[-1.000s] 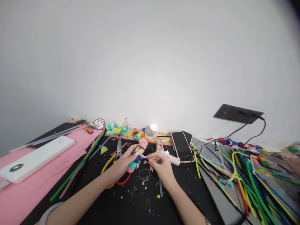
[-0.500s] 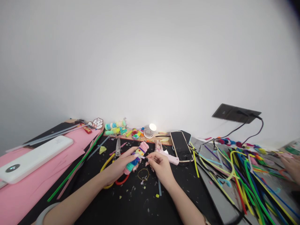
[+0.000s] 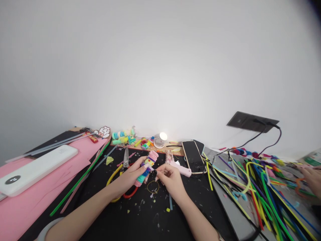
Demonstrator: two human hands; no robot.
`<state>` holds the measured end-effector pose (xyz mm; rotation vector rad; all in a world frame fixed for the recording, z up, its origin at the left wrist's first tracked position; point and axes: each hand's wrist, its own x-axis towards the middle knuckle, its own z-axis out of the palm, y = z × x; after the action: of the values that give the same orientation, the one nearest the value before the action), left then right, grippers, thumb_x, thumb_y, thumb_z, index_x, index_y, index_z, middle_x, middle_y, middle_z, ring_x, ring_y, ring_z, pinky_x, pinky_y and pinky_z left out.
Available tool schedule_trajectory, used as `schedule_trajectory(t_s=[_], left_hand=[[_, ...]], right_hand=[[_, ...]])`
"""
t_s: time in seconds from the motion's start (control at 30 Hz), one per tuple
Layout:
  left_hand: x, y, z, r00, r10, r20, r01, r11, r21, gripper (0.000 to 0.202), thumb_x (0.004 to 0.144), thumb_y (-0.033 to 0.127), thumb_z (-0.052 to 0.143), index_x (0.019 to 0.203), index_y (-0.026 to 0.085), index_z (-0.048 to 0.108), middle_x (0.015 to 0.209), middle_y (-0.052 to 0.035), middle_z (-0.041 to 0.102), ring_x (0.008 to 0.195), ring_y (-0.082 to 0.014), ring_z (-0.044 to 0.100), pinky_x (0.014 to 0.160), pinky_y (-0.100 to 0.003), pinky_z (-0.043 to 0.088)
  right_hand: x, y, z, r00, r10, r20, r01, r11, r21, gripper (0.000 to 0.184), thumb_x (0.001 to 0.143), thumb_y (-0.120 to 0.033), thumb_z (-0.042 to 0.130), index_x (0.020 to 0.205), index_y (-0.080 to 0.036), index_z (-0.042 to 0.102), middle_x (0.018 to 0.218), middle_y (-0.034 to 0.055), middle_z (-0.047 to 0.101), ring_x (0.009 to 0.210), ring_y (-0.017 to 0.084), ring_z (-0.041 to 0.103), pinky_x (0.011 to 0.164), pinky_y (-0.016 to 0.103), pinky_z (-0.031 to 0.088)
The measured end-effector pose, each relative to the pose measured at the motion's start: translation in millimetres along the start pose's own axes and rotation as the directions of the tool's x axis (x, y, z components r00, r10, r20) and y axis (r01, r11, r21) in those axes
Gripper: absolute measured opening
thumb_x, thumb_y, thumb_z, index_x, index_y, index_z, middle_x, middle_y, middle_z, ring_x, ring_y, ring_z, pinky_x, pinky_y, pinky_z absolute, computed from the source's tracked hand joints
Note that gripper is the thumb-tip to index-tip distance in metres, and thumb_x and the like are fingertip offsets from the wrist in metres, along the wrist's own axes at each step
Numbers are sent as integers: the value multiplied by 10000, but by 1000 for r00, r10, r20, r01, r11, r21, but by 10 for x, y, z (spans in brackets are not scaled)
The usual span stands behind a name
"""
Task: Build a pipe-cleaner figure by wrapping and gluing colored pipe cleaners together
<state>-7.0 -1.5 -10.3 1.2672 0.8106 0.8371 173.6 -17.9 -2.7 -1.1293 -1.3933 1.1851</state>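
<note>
My left hand [image 3: 134,172] is wrapped around a chunky striped roll [image 3: 149,162], pink at the top and teal lower down, tilted over the black mat [image 3: 120,221]. My right hand [image 3: 170,177] is right beside it, fingertips bunched near its side; too small to tell if they've got hold of anything.

As for clutter: the scissors [image 3: 126,158] lie beyond my left hand, with the yellow and red handles poking out around it, so I'd have to lift my arm to get at them. A thin loop [image 3: 158,188] sits just below the roll, in among loose scraps. Past my right hand there's a pink tool [image 3: 182,168], then a phone [image 3: 193,155], and a lit lamp [image 3: 160,140] by the wall. Far left, a white power bank [image 3: 40,170] on pink paper [image 3: 62,182]. Far right, a heap of pipe cleaners [image 3: 268,197] and someone else's hand [image 3: 311,175].
</note>
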Motion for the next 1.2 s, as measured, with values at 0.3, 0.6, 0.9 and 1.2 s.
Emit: schedule_trajectory(t_s=[0.3, 0.6, 0.9, 1.2], left_hand=[[-2, 8, 13, 999, -36, -25, 35, 998, -42, 583, 851, 520, 493, 1353, 250, 368, 745, 5, 561, 631, -143, 500, 605, -264, 370], [-24, 62, 22, 999, -36, -8, 36, 998, -47, 534, 882, 487, 470, 1339, 234, 361, 708, 23, 537, 635, -137, 477, 601, -252, 337], [-16, 57, 6, 999, -42, -26, 39, 993, -114, 520, 837, 466, 534, 1297, 247, 435, 732, 8, 547, 612, -143, 490, 569, -252, 358], [-20, 87, -1, 993, 4, 118, 22, 975, -219, 326, 886, 362, 511, 1175, 214, 519, 746, 5, 535, 584, -106, 450, 571, -239, 329]], right_hand=[[-4, 68, 5, 1000, -17, 20, 17, 999, -29, 108, 751, -254, 648, 695, -165, 620, 527, -21, 617, 445, 98, 486, 475, 221, 337], [-7, 41, 17, 999, -31, 25, 31, 999, -20, 167, 732, -303, 679, 668, -160, 619, 498, -25, 611, 437, 103, 509, 472, 217, 375], [-5, 8, 20, 999, -28, 22, 29, 999, -32, 142, 738, -307, 651, 691, -178, 614, 512, -28, 589, 451, 114, 496, 481, 234, 361], [-13, -7, 13, 999, -12, 43, 12, 1000, -7, 158, 732, -319, 667, 696, -174, 617, 538, -30, 579, 471, 107, 481, 503, 231, 365]])
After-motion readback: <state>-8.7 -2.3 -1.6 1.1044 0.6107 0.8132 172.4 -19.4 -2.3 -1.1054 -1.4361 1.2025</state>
